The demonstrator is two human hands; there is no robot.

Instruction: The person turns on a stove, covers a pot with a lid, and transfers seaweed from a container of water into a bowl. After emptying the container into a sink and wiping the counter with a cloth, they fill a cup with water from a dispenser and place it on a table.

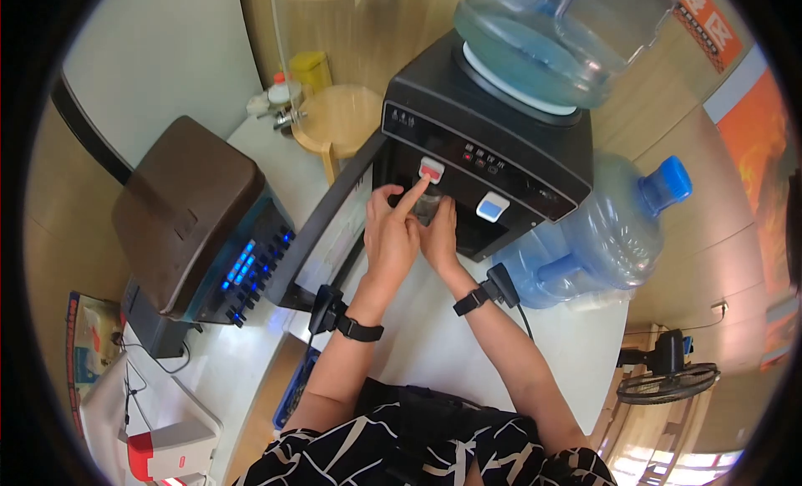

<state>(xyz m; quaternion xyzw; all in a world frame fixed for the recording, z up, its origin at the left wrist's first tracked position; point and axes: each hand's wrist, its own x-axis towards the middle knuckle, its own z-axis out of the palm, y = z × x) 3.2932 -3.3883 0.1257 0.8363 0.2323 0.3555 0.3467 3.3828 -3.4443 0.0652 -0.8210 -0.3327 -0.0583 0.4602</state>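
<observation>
A black water dispenser stands on the white counter, with a large clear blue bottle upside down on top. My left hand is raised to its front, index fingertip on the red button and the other fingers partly spread. Just below that button, my right hand is closed around a small clear cup. Fingers hide much of the cup, so its contents cannot be made out. The blue button sits to the right, untouched. Each wrist wears a black strap with a small device.
A second water bottle with a blue cap stands right of the dispenser. Left of my hands are a dark-framed panel and a brown-lidded machine with blue lights. Behind stands a clear cylindrical container. A black fan is at right.
</observation>
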